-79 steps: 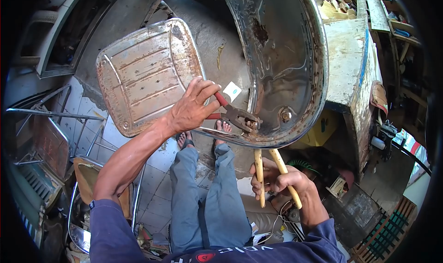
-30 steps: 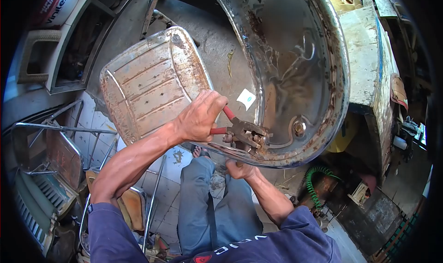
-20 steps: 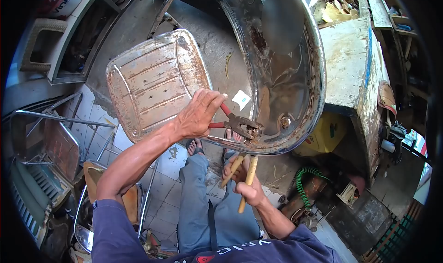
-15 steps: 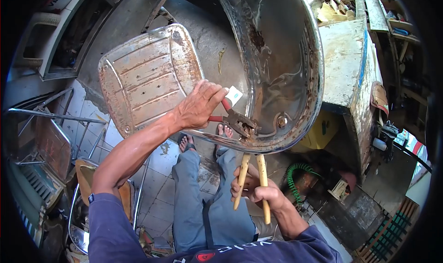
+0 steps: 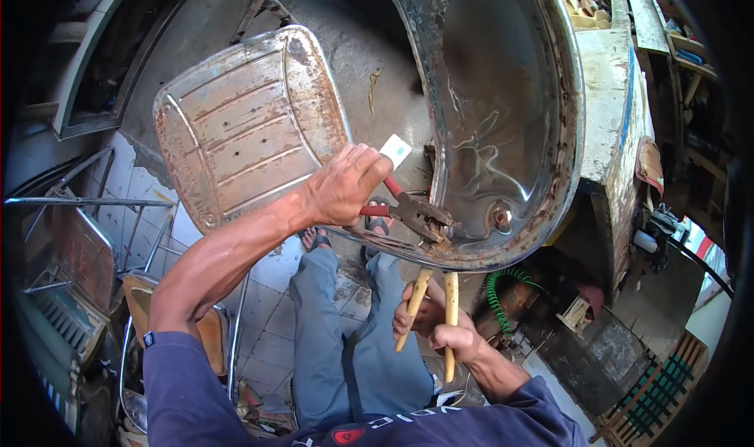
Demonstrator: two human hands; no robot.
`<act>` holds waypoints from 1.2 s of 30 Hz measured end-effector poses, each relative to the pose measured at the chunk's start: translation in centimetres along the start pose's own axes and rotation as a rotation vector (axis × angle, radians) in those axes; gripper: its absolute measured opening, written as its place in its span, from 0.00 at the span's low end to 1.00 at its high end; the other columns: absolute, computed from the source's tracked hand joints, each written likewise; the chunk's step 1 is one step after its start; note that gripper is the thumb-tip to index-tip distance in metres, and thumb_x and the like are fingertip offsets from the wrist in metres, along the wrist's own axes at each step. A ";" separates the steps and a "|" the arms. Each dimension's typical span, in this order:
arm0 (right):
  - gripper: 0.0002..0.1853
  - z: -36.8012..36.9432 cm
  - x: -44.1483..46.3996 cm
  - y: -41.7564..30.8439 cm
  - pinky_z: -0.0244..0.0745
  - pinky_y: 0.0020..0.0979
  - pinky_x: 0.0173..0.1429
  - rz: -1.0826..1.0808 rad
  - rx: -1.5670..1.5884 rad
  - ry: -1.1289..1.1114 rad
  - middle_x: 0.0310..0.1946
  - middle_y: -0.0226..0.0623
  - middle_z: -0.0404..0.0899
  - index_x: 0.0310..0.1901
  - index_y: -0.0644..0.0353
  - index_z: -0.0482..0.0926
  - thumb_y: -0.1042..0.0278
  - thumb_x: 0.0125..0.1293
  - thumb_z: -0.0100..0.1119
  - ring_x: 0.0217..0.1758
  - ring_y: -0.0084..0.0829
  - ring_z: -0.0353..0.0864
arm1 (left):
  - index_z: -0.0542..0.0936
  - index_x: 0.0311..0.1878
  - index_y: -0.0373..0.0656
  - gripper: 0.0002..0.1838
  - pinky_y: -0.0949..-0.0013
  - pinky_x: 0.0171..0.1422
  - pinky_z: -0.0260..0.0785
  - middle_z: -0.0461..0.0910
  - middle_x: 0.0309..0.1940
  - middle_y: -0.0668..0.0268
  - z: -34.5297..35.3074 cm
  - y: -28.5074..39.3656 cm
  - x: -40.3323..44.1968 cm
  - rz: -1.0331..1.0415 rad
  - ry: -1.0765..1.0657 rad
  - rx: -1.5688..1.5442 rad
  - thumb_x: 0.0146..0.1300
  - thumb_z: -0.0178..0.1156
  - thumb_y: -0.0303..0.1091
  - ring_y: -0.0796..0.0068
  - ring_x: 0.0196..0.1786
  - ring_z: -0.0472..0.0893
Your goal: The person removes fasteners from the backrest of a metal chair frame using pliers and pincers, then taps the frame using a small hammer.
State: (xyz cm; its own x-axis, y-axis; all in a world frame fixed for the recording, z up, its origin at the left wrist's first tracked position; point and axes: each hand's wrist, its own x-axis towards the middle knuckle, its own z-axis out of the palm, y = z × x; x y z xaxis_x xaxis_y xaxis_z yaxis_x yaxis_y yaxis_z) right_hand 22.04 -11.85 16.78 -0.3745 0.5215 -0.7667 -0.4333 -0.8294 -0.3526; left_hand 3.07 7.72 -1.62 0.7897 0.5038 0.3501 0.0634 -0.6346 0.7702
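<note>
My left hand (image 5: 345, 186) is wrapped round the red handles of dark pliers (image 5: 422, 216). Their jaws are at the near rim of a large, rusty metal shell (image 5: 503, 164), by its lower left corner. Below that rim, my right hand (image 5: 436, 321) holds the two yellow handles of a tool (image 5: 451, 313), which are spread apart. The head of that tool is hidden under the shell. Left of the shell lies a rusty ribbed metal panel (image 5: 250, 125), partly behind my left hand.
A white card (image 5: 395, 150) lies on the floor beside the shell. Folding chair frames (image 5: 86, 204) stand at the left. At the right are a worn whitish bench (image 5: 605, 94), a green coiled hose (image 5: 493, 298) and a slatted wooden piece (image 5: 660, 392).
The yellow handles came back into view after being hidden about a second ago. Since half a second ago the shell has shifted slightly right in view, and both hands keep their tools.
</note>
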 end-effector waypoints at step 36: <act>0.44 -0.2 -1.4 -2.2 0.75 0.44 0.61 0.095 0.033 -0.025 0.43 0.45 0.73 0.66 0.65 0.63 0.70 0.38 0.53 0.51 0.40 0.75 | 0.67 0.62 0.36 0.42 0.48 0.57 0.68 0.71 0.49 0.50 -0.5 -0.4 0.7 0.008 -0.028 0.104 0.40 0.75 0.29 0.44 0.50 0.75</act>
State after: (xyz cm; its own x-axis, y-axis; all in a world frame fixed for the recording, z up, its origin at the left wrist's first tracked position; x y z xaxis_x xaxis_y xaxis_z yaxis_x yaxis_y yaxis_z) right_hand 23.69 -10.80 18.54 -0.4353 0.4456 -0.7822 -0.4213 -0.8687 -0.2604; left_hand 3.26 8.67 -1.43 0.8071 0.4830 0.3396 0.1189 -0.6964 0.7078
